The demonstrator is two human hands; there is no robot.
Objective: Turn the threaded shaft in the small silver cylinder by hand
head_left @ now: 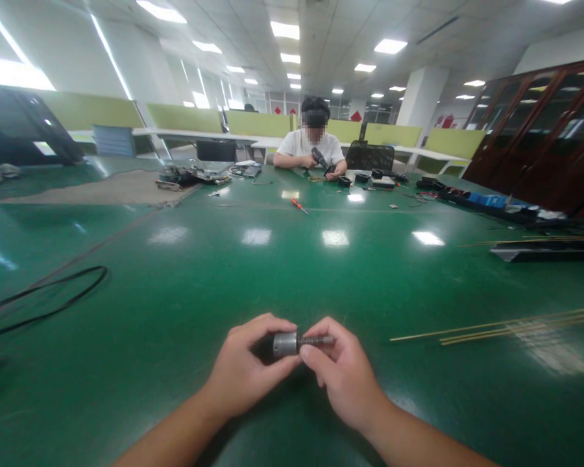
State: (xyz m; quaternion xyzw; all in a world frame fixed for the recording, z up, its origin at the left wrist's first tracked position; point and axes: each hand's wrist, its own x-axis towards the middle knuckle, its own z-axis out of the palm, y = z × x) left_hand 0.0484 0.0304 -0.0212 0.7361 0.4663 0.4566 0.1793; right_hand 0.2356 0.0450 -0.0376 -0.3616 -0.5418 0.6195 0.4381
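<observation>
Just above the green tabletop (272, 279), a grey metal cylinder (285, 344) with a small dark hole lies sideways between my hands. Out of its right end comes a thinner shaft (316, 340) with a spiral or threaded surface and a plain tip. My left hand (246, 363) curves around the cylinder, thumb below and fingers above, closed on it. My right hand (343, 370) pinches the shaft close to the cylinder, its thumb in front and its fingers behind. Whether shaft and cylinder are one piece I cannot tell.
Thin brass-coloured rods (516, 327) lie to the right, a black cable (78, 292) to the left. Farther off is a red screwdriver (298, 205). Across the table a person (309, 146) holds a power drill (318, 157) among electronic parts.
</observation>
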